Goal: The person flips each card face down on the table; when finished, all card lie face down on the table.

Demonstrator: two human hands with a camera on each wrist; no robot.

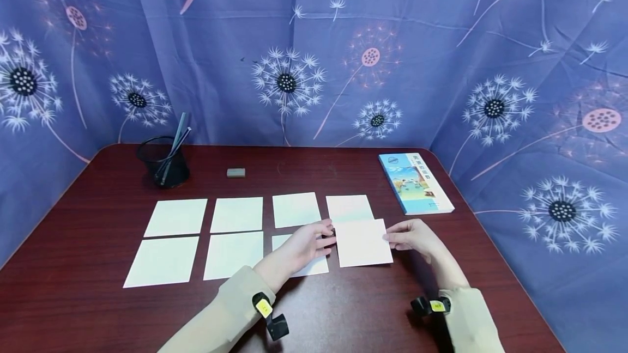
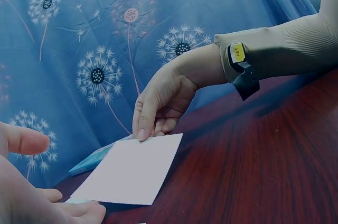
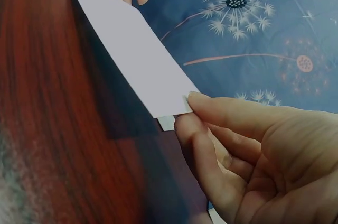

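Observation:
A blank white square of paper [image 1: 364, 244] is pinched at its right edge between the thumb and fingers of my right hand [image 1: 416, 238]. In the right wrist view the paper [image 3: 124, 49] is raised off the table at a slant. My left hand [image 1: 305, 245] is at the paper's left edge, its thumb spread away from the fingers [image 2: 87, 214], which reach to the near corner of the sheet. Behind the held paper lies another white sheet [image 1: 349, 207], partly overlapped by it in the head view. My left hand partly covers a sheet [image 1: 314, 268] below it.
Several more white sheets [image 1: 176, 217] lie in two rows to the left on the dark red table [image 1: 88, 233]. At the back are a black mesh pen holder [image 1: 174, 170] with pens and a small grey block [image 1: 236, 172]. A book [image 1: 416, 183] lies at back right.

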